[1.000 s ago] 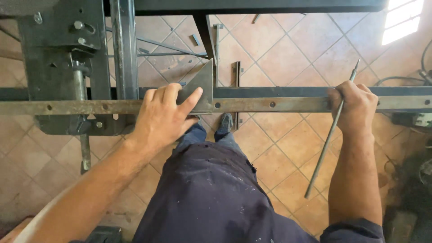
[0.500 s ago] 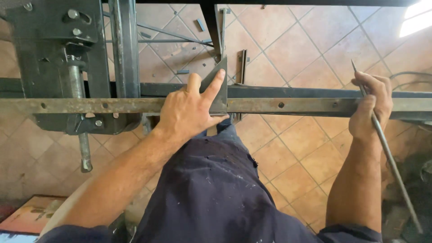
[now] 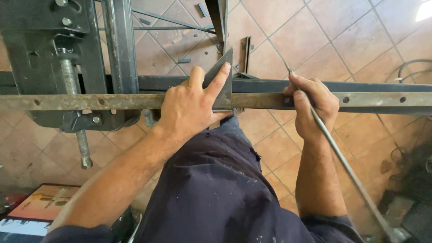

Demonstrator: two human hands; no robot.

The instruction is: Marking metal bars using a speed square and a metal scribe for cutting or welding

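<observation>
Steel flat bar (image 3: 112,101), rusty with a row of punched holes, runs straight across under both hands, sitting on a darker beam (image 3: 360,85) just behind it. Left hand (image 3: 191,108) is pressing a small grey metal triangle square (image 3: 223,81) against the bar: fingers spread and mostly flat, index finger stretched up along the slanted edge, palm resting on the bar itself. So not a fist, more a loose hold-down grip on the square.

Right hand (image 3: 312,105) is just to the right of the square, fingers pinched shut around a thin metal rod (image 3: 342,157) like you'd hold a pencil. The rod's tip sits at the bar's top edge by the fingertips, and the rest of it trails back past the wrist toward the lower right.

Left of the left hand there's a heavy dark vise (image 3: 49,58) with a threaded screw (image 3: 74,108) hanging down, clamped onto the bar. Beyond the hands, terracotta floor tiles (image 3: 315,31) with some metal offcuts lying around. Down near the left elbow there's a flat orange and cream rectangular package (image 3: 42,202) on the floor, print too blurry to make out. Dark blue speckled work trousers (image 3: 216,189) fill the middle between the arms.
</observation>
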